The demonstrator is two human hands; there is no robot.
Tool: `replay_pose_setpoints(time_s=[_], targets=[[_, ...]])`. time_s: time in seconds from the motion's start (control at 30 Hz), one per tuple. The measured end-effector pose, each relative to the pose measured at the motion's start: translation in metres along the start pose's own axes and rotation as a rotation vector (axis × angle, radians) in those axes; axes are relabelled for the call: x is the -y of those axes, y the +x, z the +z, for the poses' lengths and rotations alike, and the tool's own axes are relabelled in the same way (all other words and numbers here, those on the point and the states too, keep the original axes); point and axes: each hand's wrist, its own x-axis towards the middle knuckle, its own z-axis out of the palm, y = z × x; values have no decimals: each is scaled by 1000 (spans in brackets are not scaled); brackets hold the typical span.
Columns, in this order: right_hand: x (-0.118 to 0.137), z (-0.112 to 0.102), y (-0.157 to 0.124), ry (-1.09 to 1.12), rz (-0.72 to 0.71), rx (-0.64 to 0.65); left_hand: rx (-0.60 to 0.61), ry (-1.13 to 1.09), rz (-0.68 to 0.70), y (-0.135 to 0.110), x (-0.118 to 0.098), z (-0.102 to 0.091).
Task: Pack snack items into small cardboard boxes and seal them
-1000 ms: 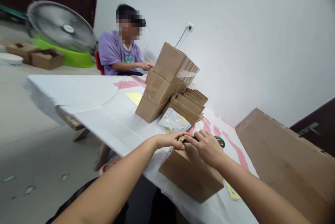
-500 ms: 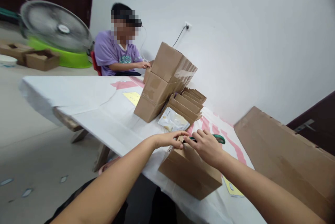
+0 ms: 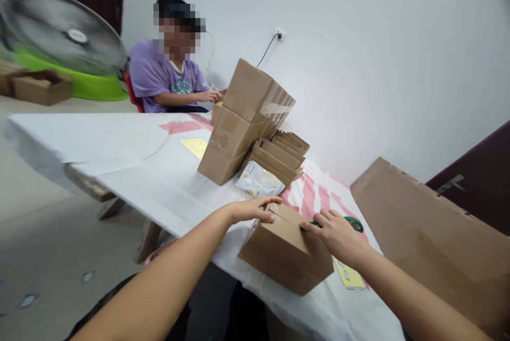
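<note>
A closed brown cardboard box [image 3: 287, 256] sits at the near edge of the table. My left hand [image 3: 255, 211] grips the box's left end, its thumb on top and its fingers over the far edge. Over the right part of the box top is my right hand [image 3: 332, 232], its fingers curled round what look like green-handled scissors [image 3: 354, 224]. The green loop sticks out beyond the hand; the blades are hidden. A slit or flap seam shows on the box top between my hands.
Beyond the box lie a white pouch [image 3: 258, 179] and several folded cartons [image 3: 279, 155], beside a tall stack of boxes [image 3: 229, 131]. A person in a purple shirt [image 3: 159, 73] sits across the table [image 3: 119, 144]. Large cardboard [image 3: 430, 245] stands right; a fan [image 3: 75, 35] is far left.
My right hand has moved right along the box top with the green-handled scissors, away from my left hand. My left hand stays on the box end. The whole view has shifted slightly.
</note>
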Motion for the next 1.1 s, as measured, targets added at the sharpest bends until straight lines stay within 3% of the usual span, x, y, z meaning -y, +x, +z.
replay_pose_setpoints(time_s=[0.2,0.4,0.53,0.63,0.7,0.77,0.93,1.0,1.1], targets=[[-1,35,-62,250,241,-65,8,-56,-27,0,0,2],[43,119,-114,639,624,-254,-16,-35,-11,2,2,1],[75,169,-138,764,678,-52,-29,-21,-13,4,3,0],[82,183,-145,824,683,95,-81,16,-50,7,4,0],[73,182,-143,836,676,114,-87,32,-66,7,3,0],[54,173,-136,837,712,46,-81,45,-77,7,1,1],[-2,117,-83,793,970,-442,-71,43,-86,7,-3,2],[-8,86,-48,809,925,-580,-69,45,-70,8,-2,2],[6,44,8,881,628,-542,-68,47,-52,10,1,2]])
